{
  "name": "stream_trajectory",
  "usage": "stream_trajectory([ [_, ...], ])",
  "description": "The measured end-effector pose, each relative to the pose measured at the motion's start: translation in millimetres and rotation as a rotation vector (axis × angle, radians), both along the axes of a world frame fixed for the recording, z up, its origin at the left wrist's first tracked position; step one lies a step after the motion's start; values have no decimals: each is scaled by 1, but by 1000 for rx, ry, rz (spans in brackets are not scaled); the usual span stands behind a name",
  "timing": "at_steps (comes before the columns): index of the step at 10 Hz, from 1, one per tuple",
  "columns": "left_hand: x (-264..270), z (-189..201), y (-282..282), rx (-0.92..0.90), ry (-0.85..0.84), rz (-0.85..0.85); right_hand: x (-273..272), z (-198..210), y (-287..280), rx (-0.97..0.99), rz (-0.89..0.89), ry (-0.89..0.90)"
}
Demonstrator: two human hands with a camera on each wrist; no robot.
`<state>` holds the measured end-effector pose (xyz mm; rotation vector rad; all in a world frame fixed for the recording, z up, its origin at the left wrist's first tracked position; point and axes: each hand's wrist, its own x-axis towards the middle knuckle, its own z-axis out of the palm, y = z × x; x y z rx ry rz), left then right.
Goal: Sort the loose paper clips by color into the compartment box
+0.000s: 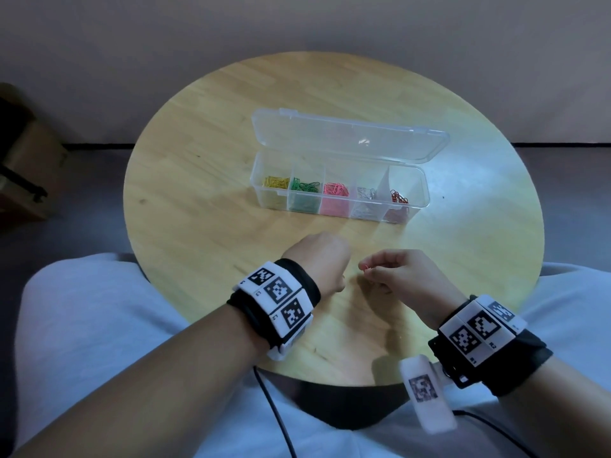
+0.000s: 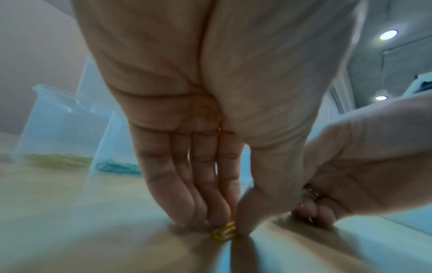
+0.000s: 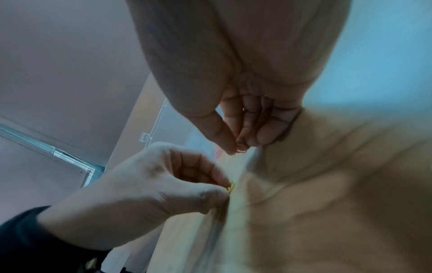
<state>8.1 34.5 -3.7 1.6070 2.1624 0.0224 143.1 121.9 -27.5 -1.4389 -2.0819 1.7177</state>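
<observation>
In the head view, a round light-wood desk [image 1: 198, 153] fills the middle of the frame. On it, just above centre, stands a clear plastic compartment box [image 1: 340, 206] with its hinged lid [image 1: 350, 135] open and leaning back. Its five compartments hold, from frame left to right, yellow clips [image 1: 276, 182], green clips [image 1: 304, 186], pink clips [image 1: 335, 189], silver clips [image 1: 365, 193] and dark red clips [image 1: 398, 196]. Below the box, near the lower centre, the left hand [image 1: 319, 262] rests knuckles-up with its fingers turned down onto the desk. Just to the right of it, the right hand [image 1: 393, 276] pinches a small pink-red paper clip [image 1: 363, 267] between thumb and fingertip. Both wrists wear black bands with white marker blocks.

In the left wrist view, the left hand [image 2: 198, 129] points its fingers down at the desk [image 2: 70, 212] and pinches a yellow paper clip [image 2: 224, 231] at its fingertips in the lower centre. The right hand [image 2: 362, 166] sits curled at frame right.

In the right wrist view, the right hand [image 3: 245, 92] holds its small clip [image 3: 242, 150] between thumb and finger near the centre. Below it, the left hand [image 3: 151, 184] nips the yellow paper clip [image 3: 231, 187] against the desk [image 3: 327, 184].
</observation>
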Motion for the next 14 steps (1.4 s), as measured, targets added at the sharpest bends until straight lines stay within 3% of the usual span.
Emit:
stream_trajectory([
  [2, 8, 4, 0, -55, 121, -66, -1, 9, 5, -152, -41, 88],
  [5, 9, 4, -6, -50, 79, -81, -13, 22, 4, -205, 19, 180],
  [6, 6, 2, -11, -20, 20, -23, -23, 30, 3, -134, 73, 190],
  [8, -28, 15, -18, 144, -177, 198, -60, 58, 22, 258, -24, 258],
  [9, -49, 27, -20, 296, -192, 329, -76, 66, 37, 448, -66, 257],
  [11, -88, 45, -16, 534, -100, 547, -84, 58, 44, 584, 116, -8],
  [13, -116, 42, 5, 537, -37, 628, -55, 63, 42, 669, 32, 97],
  [14, -112, 37, 11, 380, 54, 526, -37, 73, 47, 698, -68, 163],
])
